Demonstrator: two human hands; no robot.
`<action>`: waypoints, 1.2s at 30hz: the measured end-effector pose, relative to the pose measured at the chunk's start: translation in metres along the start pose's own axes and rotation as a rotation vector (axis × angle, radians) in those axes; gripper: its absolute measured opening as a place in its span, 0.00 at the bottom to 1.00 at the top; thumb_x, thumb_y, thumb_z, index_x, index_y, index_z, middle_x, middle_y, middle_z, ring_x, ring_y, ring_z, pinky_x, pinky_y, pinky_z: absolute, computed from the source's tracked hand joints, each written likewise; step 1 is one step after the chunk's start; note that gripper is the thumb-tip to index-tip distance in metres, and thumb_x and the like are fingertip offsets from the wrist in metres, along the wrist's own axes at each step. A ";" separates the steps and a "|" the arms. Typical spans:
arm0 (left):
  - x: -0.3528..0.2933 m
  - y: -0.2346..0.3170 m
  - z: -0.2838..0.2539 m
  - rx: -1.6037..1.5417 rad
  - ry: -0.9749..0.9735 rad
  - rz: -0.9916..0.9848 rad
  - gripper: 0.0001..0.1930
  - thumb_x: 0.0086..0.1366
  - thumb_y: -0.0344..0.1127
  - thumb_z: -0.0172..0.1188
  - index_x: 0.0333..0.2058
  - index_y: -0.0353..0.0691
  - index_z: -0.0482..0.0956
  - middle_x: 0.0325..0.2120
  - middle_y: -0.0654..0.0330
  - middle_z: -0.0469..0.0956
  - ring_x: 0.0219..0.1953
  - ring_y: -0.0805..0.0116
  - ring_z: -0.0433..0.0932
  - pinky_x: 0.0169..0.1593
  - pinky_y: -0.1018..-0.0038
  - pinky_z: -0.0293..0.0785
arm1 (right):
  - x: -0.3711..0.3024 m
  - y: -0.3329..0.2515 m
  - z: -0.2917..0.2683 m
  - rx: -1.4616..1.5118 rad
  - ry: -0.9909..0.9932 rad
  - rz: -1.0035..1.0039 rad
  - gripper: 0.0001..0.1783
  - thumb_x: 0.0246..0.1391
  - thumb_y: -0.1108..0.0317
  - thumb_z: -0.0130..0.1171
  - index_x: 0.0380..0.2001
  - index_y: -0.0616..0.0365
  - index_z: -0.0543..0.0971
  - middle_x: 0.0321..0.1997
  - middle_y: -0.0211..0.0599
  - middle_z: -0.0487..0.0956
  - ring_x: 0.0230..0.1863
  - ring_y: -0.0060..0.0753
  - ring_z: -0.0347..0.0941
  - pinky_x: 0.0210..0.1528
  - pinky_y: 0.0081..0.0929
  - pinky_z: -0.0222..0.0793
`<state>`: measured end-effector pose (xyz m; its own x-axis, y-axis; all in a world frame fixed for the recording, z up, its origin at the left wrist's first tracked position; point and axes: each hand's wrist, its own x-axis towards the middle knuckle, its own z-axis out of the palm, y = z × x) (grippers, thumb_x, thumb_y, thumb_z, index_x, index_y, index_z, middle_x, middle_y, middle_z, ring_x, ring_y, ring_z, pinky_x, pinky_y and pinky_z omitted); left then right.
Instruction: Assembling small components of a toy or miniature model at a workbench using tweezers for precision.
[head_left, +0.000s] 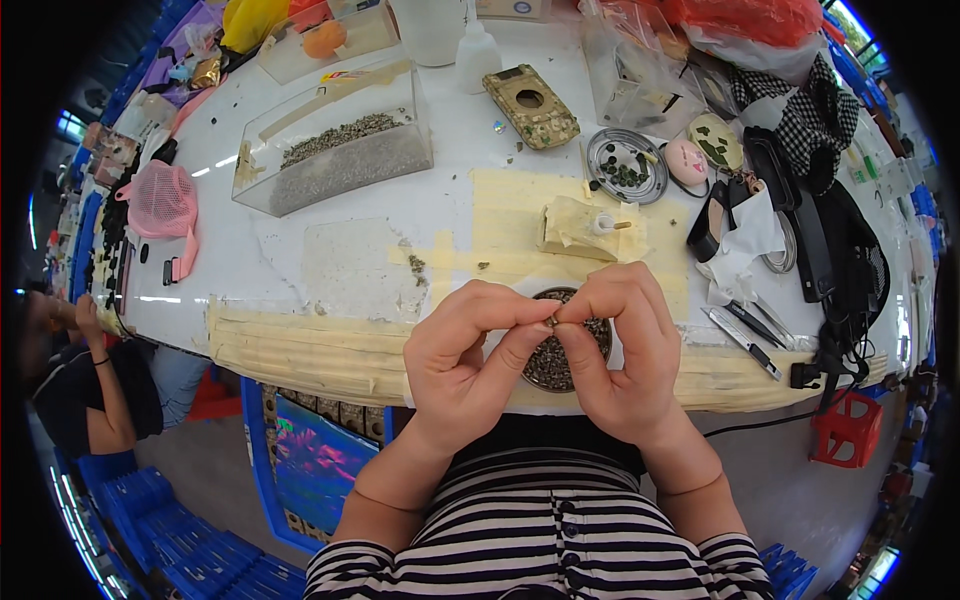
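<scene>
In the middle of the near table edge, my left hand (462, 360) and my right hand (632, 350) meet fingertip to fingertip. Thumb and forefinger of each are pinched together on a tiny piece, too small to make out. Right below them is a round dish (548, 389) filled with small grey-brown parts (546, 365), partly covered by my fingers. Just beyond the hands stands a block wrapped in cream tape (568, 230), with a small peg on top. Farther back lies a camouflage-painted model tank hull (548, 118) with a round hole.
A clear bin (421, 100) of small parts stands back left. Right of the hull is a round metal dish (596, 165) with dark green pieces. A craft knife (742, 343) and tweezers (771, 318) lie right. A pink mesh item (162, 200) and another person (110, 400) are left.
</scene>
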<state>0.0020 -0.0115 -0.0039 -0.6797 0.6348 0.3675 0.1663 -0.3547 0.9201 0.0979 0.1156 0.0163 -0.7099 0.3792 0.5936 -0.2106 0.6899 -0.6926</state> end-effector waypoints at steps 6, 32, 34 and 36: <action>-0.002 -0.002 -0.001 -0.001 0.018 -0.003 0.08 0.62 0.19 0.62 0.40 0.30 0.82 0.34 0.56 0.80 0.36 0.71 0.77 0.40 0.78 0.71 | 0.000 0.001 0.003 -0.059 0.032 -0.067 0.11 0.43 0.79 0.67 0.31 0.58 0.77 0.31 0.35 0.75 0.32 0.39 0.70 0.35 0.31 0.65; 0.000 -0.001 -0.003 -0.050 -0.044 -0.002 0.11 0.60 0.17 0.62 0.42 0.30 0.82 0.36 0.55 0.79 0.37 0.70 0.76 0.41 0.78 0.71 | 0.000 0.004 0.006 -0.141 0.099 -0.142 0.13 0.38 0.78 0.68 0.29 0.57 0.77 0.29 0.34 0.75 0.31 0.40 0.70 0.34 0.33 0.64; 0.000 -0.001 -0.004 -0.068 -0.052 -0.014 0.12 0.60 0.16 0.62 0.43 0.30 0.82 0.36 0.55 0.79 0.38 0.70 0.76 0.42 0.78 0.72 | 0.000 0.004 0.006 -0.156 0.110 -0.148 0.13 0.37 0.79 0.68 0.29 0.57 0.77 0.29 0.34 0.75 0.31 0.40 0.70 0.35 0.33 0.65; 0.000 0.000 -0.003 -0.099 -0.055 -0.031 0.13 0.59 0.16 0.62 0.43 0.30 0.82 0.37 0.54 0.78 0.39 0.70 0.76 0.43 0.78 0.72 | 0.000 0.004 0.005 -0.172 0.114 -0.155 0.13 0.37 0.78 0.68 0.29 0.56 0.77 0.29 0.34 0.74 0.31 0.39 0.70 0.35 0.33 0.65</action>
<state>-0.0003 -0.0139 -0.0041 -0.6429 0.6822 0.3484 0.0726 -0.3985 0.9143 0.0935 0.1153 0.0117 -0.5955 0.3209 0.7365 -0.1868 0.8363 -0.5155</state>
